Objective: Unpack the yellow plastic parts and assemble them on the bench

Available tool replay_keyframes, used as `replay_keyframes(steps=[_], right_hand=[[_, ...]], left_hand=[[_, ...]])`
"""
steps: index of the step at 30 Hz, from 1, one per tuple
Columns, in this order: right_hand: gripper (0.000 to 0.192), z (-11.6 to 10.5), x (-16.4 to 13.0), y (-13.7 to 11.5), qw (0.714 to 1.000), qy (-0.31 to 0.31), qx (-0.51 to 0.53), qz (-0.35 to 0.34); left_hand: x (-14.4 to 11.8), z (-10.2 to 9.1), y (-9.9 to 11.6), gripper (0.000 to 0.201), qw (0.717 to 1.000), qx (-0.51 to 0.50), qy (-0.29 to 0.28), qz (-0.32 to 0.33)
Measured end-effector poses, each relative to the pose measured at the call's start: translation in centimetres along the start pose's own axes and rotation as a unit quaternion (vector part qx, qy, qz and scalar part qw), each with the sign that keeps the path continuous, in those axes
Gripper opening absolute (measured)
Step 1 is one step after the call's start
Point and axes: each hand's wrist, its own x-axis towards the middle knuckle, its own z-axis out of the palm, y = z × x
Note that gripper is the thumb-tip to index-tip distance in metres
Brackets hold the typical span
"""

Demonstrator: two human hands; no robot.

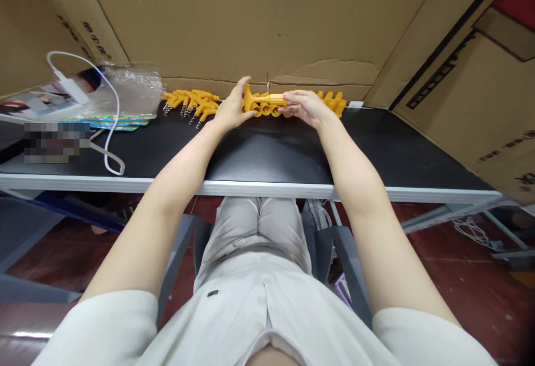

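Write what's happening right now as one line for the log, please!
left hand: on yellow plastic piece | right hand: on same piece | place: black table | nearby: yellow corkscrews, white cable

Both hands reaching to far edge of black table (267, 154). Left hand (232, 111) and right hand (307, 107) gripping yellow corkscrew (265, 100) between them, ends pinched. More yellow corkscrews (190, 102) lying in row at left, others (334, 101) behind right hand. White cable (109, 132) trailing over table's left side. Cardboard wall (267, 20) standing behind.
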Motion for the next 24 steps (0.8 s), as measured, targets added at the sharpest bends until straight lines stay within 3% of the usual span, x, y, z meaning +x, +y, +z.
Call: replay_keyframes(steps=[2,5,8,11,15,20,22,24], right_hand=[[0.017,-0.1,0.8,0.3,0.998,0.033,0.0,-0.048],[0.025,-0.3,2.4,0.8,0.989,0.093,-0.033,-0.115],[0.036,0.1,3.7,0.7,0.967,0.131,-0.124,-0.18],[0.036,0.9,4.1,0.3,0.937,0.128,-0.249,-0.207],[0.042,2.5,3.8,0.6,0.884,0.077,-0.425,-0.18],[0.063,4.0,3.7,1.8,0.779,-0.004,-0.62,-0.092],[0.068,3.7,4.3,1.6,0.772,-0.018,-0.63,-0.077],[0.075,2.7,5.2,0.8,0.789,-0.041,-0.61,-0.055]], left_hand=[[0.0,-0.3,-0.3,0.093,1.0,-0.019,0.01,-0.002],[0.0,-0.5,-1.1,0.094,1.0,-0.023,0.011,-0.012],[0.1,-0.4,-1.8,0.088,1.0,0.001,0.001,-0.022],[0.2,-0.2,-2.1,0.078,1.0,0.013,-0.012,-0.021],[0.3,-0.1,-2.4,0.07,0.999,0.021,-0.019,-0.017],[0.6,0.1,-3.1,0.072,0.998,0.048,-0.043,-0.007],[0.7,0.3,-3.3,0.071,0.997,0.056,-0.049,0.003],[0.8,0.5,-3.5,0.071,0.997,0.059,-0.05,0.013]])
